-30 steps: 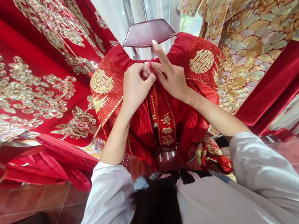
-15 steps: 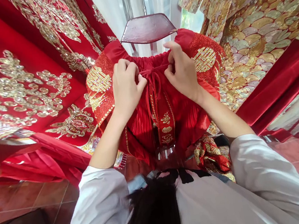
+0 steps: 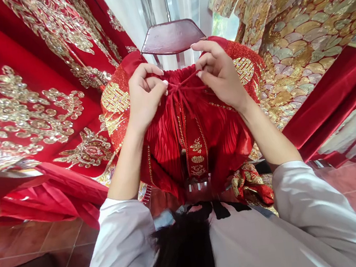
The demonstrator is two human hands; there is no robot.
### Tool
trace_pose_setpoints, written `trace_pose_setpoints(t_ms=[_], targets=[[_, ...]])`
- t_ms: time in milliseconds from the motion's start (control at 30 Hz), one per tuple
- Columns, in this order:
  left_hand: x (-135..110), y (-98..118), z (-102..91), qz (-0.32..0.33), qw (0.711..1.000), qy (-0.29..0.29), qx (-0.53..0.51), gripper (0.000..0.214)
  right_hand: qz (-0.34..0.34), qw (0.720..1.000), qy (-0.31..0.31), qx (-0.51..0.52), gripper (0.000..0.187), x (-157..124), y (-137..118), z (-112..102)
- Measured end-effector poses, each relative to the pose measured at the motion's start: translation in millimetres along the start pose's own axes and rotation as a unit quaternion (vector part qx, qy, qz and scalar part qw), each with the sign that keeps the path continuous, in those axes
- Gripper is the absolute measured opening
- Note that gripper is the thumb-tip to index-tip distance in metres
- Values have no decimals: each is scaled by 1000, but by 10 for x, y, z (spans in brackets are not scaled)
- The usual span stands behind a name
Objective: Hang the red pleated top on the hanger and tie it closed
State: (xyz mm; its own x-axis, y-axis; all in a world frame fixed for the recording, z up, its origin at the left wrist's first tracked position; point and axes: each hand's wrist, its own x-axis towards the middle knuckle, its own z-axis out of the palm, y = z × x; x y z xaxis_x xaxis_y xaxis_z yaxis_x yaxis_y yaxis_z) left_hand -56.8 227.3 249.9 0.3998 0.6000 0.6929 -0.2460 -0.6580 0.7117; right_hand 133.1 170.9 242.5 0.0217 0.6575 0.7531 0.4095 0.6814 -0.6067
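A red pleated skirt [image 3: 195, 140] with gold embroidery hangs from a dark red hanger [image 3: 171, 37] in front of me. Its gathered waistband carries a thin red drawstring [image 3: 182, 89] tied at the middle. My left hand [image 3: 144, 95] pinches the left end of the string and my right hand [image 3: 221, 73] pinches the right end, both at waistband height with the string stretched between them. Two round gold double-happiness emblems [image 3: 114, 99] sit on the red jacket panels to either side of my hands.
A red garment with gold sequin embroidery [image 3: 28, 106] hangs close on the left. A gold scale-patterned robe [image 3: 303, 32] with a red velvet edge hangs on the right. Reddish floor tiles [image 3: 31, 242] lie below. A bright window is behind the hanger.
My hands have moved apart from the middle of the waistband, each drawing a drawstring end outward. The right index finger, earlier pointing up, is now curled in a pinch.
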Motion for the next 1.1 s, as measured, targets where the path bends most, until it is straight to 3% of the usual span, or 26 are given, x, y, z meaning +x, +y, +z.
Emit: trace_pose_setpoints(t_ms=[133,333,433,533,633,700,800,867,933,1000,1100], targets=[[-3,9,-16,6,999,-3,41,26,25,999,-4,29,34,22,-25,-57],[-17,24,-96,-8,997,-16,81,20,48,992,-21,-113,20,-32,-58,-242],[-24,26,-116,-5,996,-21,90,17,50,990,-59,-119,21,-91,-88,-327],[-63,20,-122,-24,991,-28,128,15,52,990,-57,-119,22,-130,-74,-403],[-124,88,-153,-15,985,-29,171,13,40,986,-32,-158,18,-147,-70,-467],[-130,200,-227,32,976,-25,213,10,9,981,6,-191,14,-154,-101,-534],[-14,379,-450,149,936,-43,316,17,-65,957,108,-260,12,-186,-157,-730],[140,418,-631,183,903,-83,379,37,-85,933,145,-317,17,-242,-144,-902],[304,367,-780,136,900,-148,387,59,-66,928,123,-344,26,-328,-61,-1049],[424,269,-861,56,916,-195,346,68,-41,938,90,-331,34,-422,83,-1125],[470,162,-862,5,933,-180,310,59,-29,941,111,-318,44,-513,340,-1092]])
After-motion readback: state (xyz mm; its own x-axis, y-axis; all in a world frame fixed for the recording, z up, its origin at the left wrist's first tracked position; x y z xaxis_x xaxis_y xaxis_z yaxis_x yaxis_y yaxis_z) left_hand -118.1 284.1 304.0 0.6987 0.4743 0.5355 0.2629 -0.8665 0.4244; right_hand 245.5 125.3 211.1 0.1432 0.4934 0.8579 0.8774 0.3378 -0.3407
